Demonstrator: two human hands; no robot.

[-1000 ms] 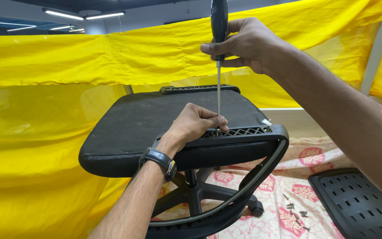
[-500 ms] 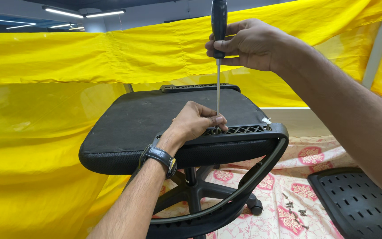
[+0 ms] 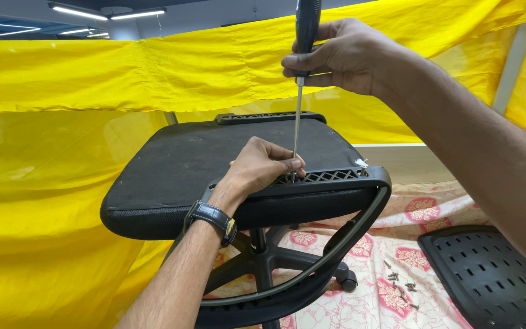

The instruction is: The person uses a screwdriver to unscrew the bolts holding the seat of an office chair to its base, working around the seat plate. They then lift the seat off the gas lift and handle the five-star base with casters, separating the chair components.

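A black office chair seat (image 3: 196, 164) lies tilted on its wheeled base (image 3: 263, 268), with a black plastic armrest bracket (image 3: 336, 178) along its near edge. My right hand (image 3: 342, 55) grips the black handle of a long screwdriver (image 3: 299, 91) held upright, tip down at the bracket. My left hand (image 3: 263, 167), with a black wrist watch (image 3: 213, 218), rests on the seat edge, its fingers pinched around the screwdriver shaft near the tip. What lies under the tip is hidden by the fingers.
Yellow cloth (image 3: 50, 183) hangs around the chair. A floral sheet (image 3: 397, 268) covers the floor, with several small screws (image 3: 400, 281) on it. A black perforated plastic panel (image 3: 488, 274) lies at the lower right.
My right hand has shifted slightly on the screwdriver handle; the left hand stays at the shaft tip. The chair has not moved.
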